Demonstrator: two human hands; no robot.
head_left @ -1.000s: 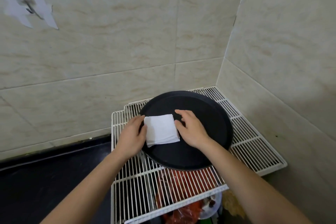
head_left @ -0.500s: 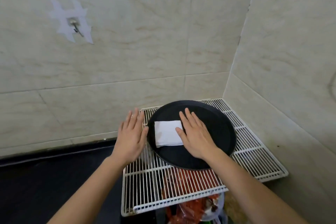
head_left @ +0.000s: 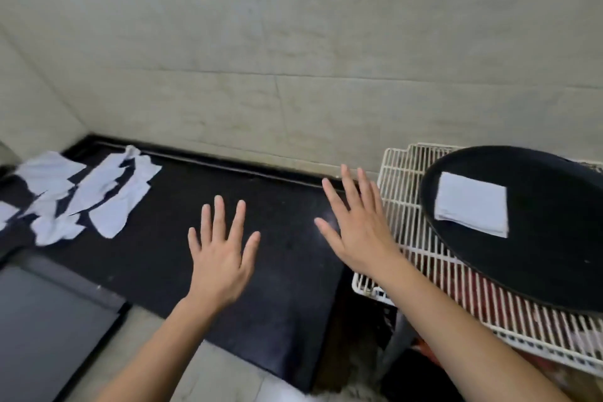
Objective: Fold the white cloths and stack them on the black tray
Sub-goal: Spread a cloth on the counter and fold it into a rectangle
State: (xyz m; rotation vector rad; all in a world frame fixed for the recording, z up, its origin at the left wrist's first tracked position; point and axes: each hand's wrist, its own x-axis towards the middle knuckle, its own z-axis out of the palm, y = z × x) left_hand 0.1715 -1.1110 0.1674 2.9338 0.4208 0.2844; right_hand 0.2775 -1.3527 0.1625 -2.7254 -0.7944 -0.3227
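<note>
Head view, my left hand (head_left: 223, 258): flat and empty over the black stone surface (head_left: 277, 232), fingers (head_left: 219, 217) straight and spread apart, holding nothing.
Head view, my right hand (head_left: 359, 235): also empty, fingers (head_left: 348, 188) straight and fanned out, above the seam where the surface meets the white wire rack (head_left: 399, 179). I cannot tell whether it touches either.
Folded white square cloth (head_left: 471, 204): lying flat on the round black tray (head_left: 548, 248), toward its 9 o'clock side, with no hand on it.
Round black tray: sitting on the wire rack at 3 o'clock of my view, partly cut off by the frame edge.
Loose white cloths (head_left: 98, 196): a rumpled, unfolded heap on the surface at 9 o'clock, well apart from both hands.
What changed: a moment ago my right palm pressed the folded cloth on the tray and my left rested beside the tray's rim. Now both have let go and swung left, and my gaze has gone with them.
What it means: I judge the first cloth folded and stacked. The next step looks like reaching to 9 o'clock for another loose cloth, with several left to fold.
</note>
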